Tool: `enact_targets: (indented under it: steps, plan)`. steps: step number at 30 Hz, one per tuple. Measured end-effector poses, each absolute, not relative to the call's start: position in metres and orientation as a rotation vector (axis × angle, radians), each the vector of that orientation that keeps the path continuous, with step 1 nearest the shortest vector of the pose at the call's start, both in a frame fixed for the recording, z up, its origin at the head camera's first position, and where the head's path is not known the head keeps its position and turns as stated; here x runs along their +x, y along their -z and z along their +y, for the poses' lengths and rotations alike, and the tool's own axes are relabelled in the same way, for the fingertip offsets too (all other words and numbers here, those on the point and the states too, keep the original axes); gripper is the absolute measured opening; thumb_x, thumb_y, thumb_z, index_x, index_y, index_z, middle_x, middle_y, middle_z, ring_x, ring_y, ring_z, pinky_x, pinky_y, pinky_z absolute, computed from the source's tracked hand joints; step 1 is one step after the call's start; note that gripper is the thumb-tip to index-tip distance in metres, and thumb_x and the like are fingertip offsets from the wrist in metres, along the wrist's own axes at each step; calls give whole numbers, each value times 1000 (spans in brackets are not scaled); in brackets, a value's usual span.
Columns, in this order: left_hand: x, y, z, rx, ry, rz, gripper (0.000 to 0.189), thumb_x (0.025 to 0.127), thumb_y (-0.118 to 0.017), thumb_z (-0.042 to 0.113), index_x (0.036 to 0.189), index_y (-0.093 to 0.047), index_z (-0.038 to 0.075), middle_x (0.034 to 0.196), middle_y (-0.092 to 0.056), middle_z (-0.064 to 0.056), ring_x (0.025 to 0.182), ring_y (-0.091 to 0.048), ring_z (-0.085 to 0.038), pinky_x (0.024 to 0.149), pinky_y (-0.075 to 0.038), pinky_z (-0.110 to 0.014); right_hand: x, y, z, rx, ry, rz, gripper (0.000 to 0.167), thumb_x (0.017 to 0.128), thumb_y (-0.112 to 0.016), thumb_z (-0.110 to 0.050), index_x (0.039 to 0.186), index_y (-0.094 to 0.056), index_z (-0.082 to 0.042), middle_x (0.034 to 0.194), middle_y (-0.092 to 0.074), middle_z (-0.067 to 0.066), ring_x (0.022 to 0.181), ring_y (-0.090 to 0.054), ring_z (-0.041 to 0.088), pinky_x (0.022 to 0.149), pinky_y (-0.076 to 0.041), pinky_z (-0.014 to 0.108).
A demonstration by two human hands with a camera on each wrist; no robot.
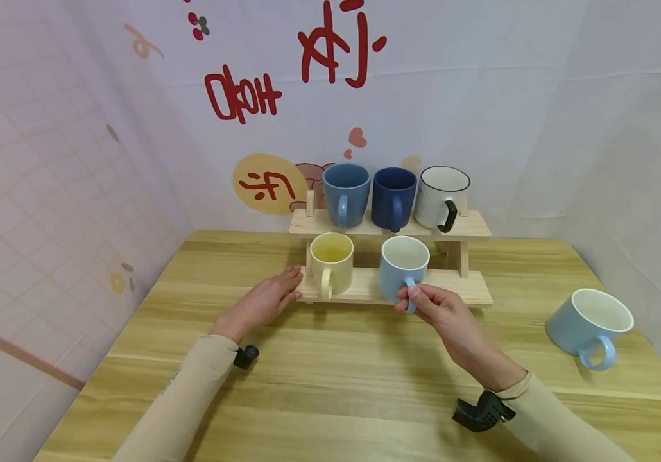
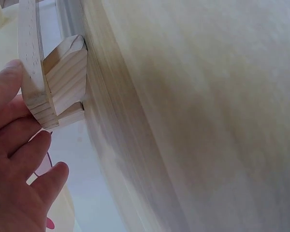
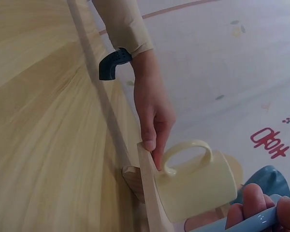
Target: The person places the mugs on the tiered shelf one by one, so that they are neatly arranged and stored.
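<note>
My right hand (image 1: 443,314) pinches the handle of a light blue mug (image 1: 402,266) between thumb and fingers. That mug, white inside, is upright at the lower board of a wooden two-tier shelf (image 1: 452,289). Whether its base touches the board cannot be told. At the board's left end, my left hand (image 1: 264,301) touches the wood with thumb and fingers; the left wrist view shows the fingers (image 2: 26,154) loosely extended about that end. A yellow mug (image 1: 330,263) stands on the lower board between the hands, handle toward me.
Along the upper board stand a grey-blue mug (image 1: 346,196), a dark blue mug (image 1: 394,199) and a white mug (image 1: 440,199) with a black handle. Another light blue mug (image 1: 587,324) lies tilted on the wooden table (image 1: 330,398) at right. A printed wall cloth (image 1: 480,96) hangs behind.
</note>
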State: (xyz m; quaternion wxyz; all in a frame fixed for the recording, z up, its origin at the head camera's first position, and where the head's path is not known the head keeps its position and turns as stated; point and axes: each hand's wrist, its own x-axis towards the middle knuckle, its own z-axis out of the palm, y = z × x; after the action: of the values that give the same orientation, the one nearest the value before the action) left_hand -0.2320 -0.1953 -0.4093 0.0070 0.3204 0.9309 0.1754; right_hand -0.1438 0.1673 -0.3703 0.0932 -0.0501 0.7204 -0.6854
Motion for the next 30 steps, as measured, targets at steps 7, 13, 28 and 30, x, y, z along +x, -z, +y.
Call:
enact_targets:
  steps: [7, 13, 28, 30]
  plan:
    - [-233, 410, -193, 999, -535, 2911, 52, 109, -56, 23, 151, -46, -7, 160, -38, -25, 147, -38, -41, 119, -34, -56, -155, 376, 155, -152, 2036, 2145, 42, 109, -55, -29, 122, -63, 11, 98, -73, 7, 107, -66, 17, 110, -45, 42]
    - [-234, 409, -192, 1033, -538, 2922, 52, 108, -57, 21, 150, -47, -8, 159, -40, -26, 146, -41, -41, 118, -36, -54, -164, 382, 143, -144, 2083, 2113, 41, 109, -56, -27, 122, -63, 11, 97, -74, 6, 106, -68, 18, 108, -47, 40]
    - [-230, 411, -194, 1036, -532, 2944, 51, 108, -58, 20, 149, -48, -10, 158, -41, -26, 145, -42, -41, 117, -37, -54, -171, 395, 125, -146, 2118, 2075, 41, 110, -53, -25, 124, -62, 12, 98, -73, 5, 107, -66, 18, 112, -43, 44]
    - [-230, 411, -194, 1035, -522, 2947, 52, 108, -58, 20, 149, -48, -9, 158, -42, -26, 145, -42, -41, 117, -37, -54, -172, 396, 123, -152, 2118, 2091, 41, 110, -53, -24, 125, -62, 13, 98, -73, 6, 107, -66, 18, 111, -44, 42]
